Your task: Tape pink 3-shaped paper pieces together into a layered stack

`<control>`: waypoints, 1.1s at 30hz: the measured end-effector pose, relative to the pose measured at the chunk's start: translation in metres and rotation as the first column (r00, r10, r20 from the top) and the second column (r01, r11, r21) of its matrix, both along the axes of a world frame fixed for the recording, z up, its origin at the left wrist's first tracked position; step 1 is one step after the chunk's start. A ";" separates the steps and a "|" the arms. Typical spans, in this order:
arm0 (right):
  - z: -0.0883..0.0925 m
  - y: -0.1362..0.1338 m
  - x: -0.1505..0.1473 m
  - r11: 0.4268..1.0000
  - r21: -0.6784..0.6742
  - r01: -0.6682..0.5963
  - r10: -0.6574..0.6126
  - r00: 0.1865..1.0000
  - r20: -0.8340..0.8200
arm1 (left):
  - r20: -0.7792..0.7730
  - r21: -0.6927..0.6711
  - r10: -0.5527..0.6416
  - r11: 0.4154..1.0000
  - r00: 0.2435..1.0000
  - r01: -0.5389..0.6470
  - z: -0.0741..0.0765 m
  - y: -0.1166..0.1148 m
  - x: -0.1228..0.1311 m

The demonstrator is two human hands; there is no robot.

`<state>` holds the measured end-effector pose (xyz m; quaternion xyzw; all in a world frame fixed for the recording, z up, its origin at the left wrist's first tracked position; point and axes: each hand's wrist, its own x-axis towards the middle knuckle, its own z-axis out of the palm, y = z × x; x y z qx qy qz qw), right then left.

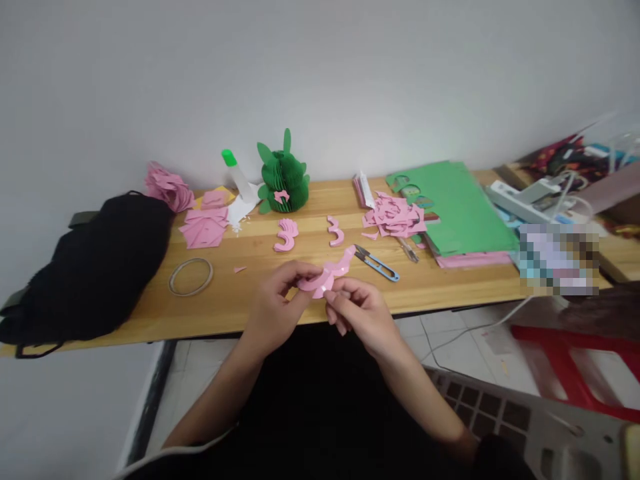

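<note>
Both my hands meet over the front edge of the wooden table [225,307]. My left hand [280,293] pinches a curved pink paper piece [327,272] from the left. My right hand [357,307] grips the same piece from below and to the right, fingers curled. The pink strip arcs up and right toward small blue-handled snips [377,263] lying on the table. Two more pink curved cut-outs [287,236] [335,231] lie just behind my hands.
A green honeycomb paper shape [283,175] and a glue bottle [237,175] stand near the wall. Pink scraps [395,215] lie on green sheets [457,203]. A tape ring [191,276] and black bag [95,267] sit left. A power strip [520,199] is right.
</note>
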<state>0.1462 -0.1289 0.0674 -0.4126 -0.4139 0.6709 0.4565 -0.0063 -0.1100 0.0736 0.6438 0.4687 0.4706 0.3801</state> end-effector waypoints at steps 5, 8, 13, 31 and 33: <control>0.003 -0.003 0.004 1.000 0.010 -0.014 0.014 1.000 0.028 | -0.073 0.317 0.135 0.942 0.988 -0.105 0.001 -0.005 -0.001; 0.004 -0.005 0.006 1.000 0.006 0.003 -0.004 0.998 0.063 | -0.226 0.568 0.203 0.822 0.953 -0.041 0.009 -0.014 -0.004; 0.008 -0.008 0.006 0.999 0.043 0.003 -0.009 0.990 0.141 | -0.465 0.745 0.351 0.651 0.813 0.146 0.017 -0.022 -0.007; 0.020 -0.021 0.010 0.919 0.387 -0.082 -0.131 0.860 0.494 | -0.555 0.693 0.326 0.690 0.765 0.208 0.017 -0.019 -0.012; 0.021 -0.022 0.011 0.898 0.430 -0.090 -0.160 0.845 0.511 | -0.570 0.676 0.324 0.708 0.755 0.207 0.017 -0.020 -0.011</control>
